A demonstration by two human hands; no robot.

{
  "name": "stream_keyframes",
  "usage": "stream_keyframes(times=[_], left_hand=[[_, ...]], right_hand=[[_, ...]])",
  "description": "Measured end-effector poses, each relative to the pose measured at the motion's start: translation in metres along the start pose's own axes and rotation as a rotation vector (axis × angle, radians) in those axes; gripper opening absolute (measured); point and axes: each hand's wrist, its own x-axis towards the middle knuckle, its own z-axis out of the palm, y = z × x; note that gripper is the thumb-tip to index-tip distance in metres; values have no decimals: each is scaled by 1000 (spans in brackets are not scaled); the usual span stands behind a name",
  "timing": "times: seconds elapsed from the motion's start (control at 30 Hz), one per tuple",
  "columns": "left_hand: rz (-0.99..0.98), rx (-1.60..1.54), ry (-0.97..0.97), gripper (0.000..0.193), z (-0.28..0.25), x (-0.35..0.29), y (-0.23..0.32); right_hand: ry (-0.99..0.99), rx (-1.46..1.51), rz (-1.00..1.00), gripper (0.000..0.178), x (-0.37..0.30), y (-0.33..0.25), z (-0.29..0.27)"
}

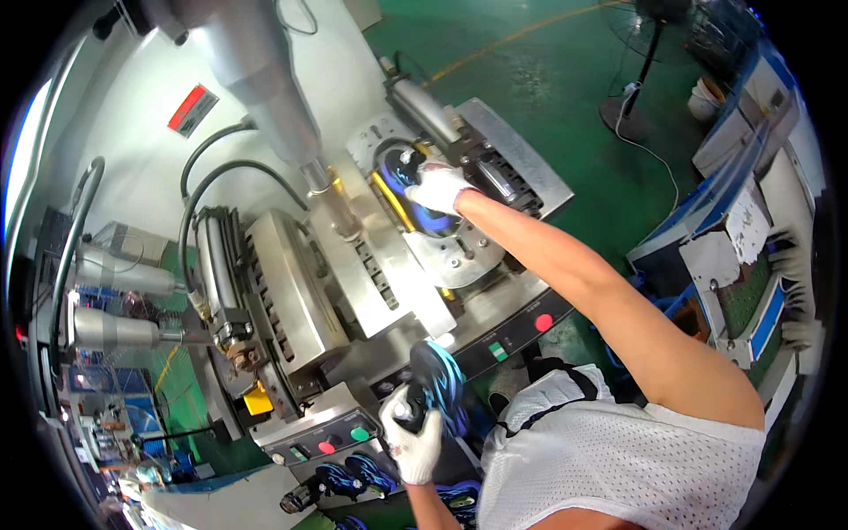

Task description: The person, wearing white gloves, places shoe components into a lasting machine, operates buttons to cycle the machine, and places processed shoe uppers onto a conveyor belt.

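Observation:
My left hand [415, 437], in a white glove, is closed around the dark heel end of a black-and-blue shoe [439, 371] in front of the machine. The shoe stands upright in the grip, its striped blue side partly blurred. Reaching forward, my white-gloved right hand [438, 188] is closed on a second blue-and-black shoe [433, 221], which lies in the right station of the metal press [380, 274]. That hand covers the middle of this shoe, and its fingertips are partly hidden.
Several more blue-and-black shoes [367, 473] lie at the lower left. A red button [543, 322] and a green switch [498, 352] sit on the front panel. A thick metal cylinder [265, 79] rises over the press. Beyond stands a floor fan [649, 62].

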Motion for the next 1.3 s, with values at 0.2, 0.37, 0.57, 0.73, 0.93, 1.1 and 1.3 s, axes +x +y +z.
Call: stream_keyframes(times=[0.2,0.37,0.57,0.73,0.93,1.1,1.3], left_hand=[[-649,246,426,60,-4,-158,-117],[-936,437,699,60,13,-202,-209],[-825,434,1040,71,53,-236,-302],[-653,81,842,68,34,-241,-289],[-673,-147,1120,64,3,-338,-239],[-776,-160,984,81,-2,-328,-281],[-606,8,1059,79,15,-301,-331]], right_hand=[[176,-153,32,48,65,42,108],[254,-299,13,58,52,53,119],[260,-394,-71,55,85,25,134],[44,-222,-110,55,106,79,80],[233,-77,-727,77,-248,-39,146],[2,-977,-1067,89,-278,53,253],[-684,-299,-764,97,-409,-39,288]])
